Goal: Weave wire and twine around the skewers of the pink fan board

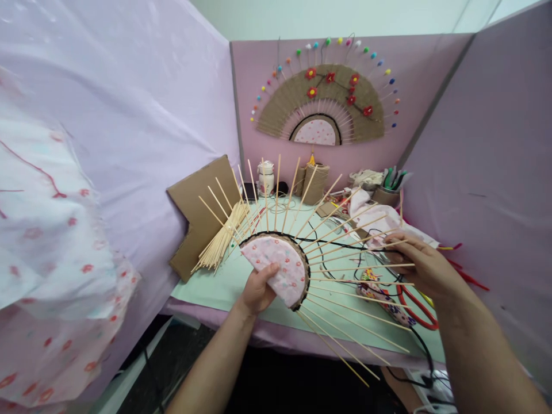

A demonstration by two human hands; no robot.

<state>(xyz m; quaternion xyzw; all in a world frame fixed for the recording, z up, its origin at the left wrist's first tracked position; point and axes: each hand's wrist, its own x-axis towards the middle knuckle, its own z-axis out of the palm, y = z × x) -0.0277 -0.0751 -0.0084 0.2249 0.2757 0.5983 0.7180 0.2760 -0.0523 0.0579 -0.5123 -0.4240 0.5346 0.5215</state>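
My left hand (260,287) grips a half-round fan base (276,261) covered in pink flowered cloth, its thumb on the front face. Thin wooden sticks (340,275) fan out from the curved edge, and black cord edges that curve. From the top of the base a length of black cord (332,243) runs taut to the right. My right hand (411,261) pinches this cord near the stick tips, fingers closed. The base is tilted and held above the table.
A finished fan (321,98) with red flowers hangs on the back wall. A bundle of sticks (222,238) and cut cardboard (202,201) lie left. Red-handled scissors (417,310), a patterned pouch (383,299), twine rolls (315,183) and a white bottle (266,177) stand or lie around.
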